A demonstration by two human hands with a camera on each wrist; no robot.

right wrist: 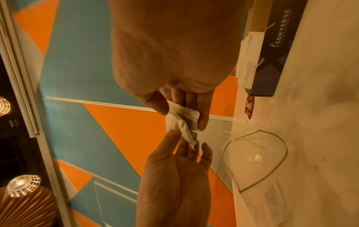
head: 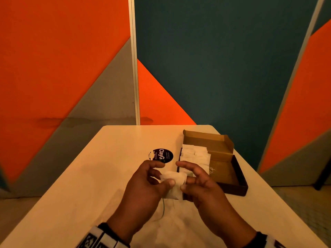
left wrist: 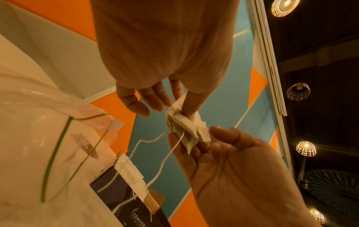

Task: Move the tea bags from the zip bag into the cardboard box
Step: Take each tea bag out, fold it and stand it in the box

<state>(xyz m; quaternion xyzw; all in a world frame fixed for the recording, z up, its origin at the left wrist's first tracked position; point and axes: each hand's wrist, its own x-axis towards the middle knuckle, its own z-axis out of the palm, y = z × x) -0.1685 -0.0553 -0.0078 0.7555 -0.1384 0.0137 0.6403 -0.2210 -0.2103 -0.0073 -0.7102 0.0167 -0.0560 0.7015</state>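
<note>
Above the middle of the pale table (head: 111, 158), small white paper tea bag (head: 172, 183) pinched from both sides: left hand (head: 148, 183) and right hand (head: 200, 185) each grasping it. Beneath, clear plastic zip bag (right wrist: 256, 159) with green seal. Near the right edge, open brown cardboard box (head: 231, 172) holding white tea bags (head: 195, 156).

Zip bag (head: 167, 210): we barely make out its clear film below the hands. Round label (head: 161, 155) beside the cardboard box (head: 231, 169): small print illegible, near edge covered by the left hand (head: 148, 183). Tea bags in the box (head: 194, 155): count uncertain.
</note>
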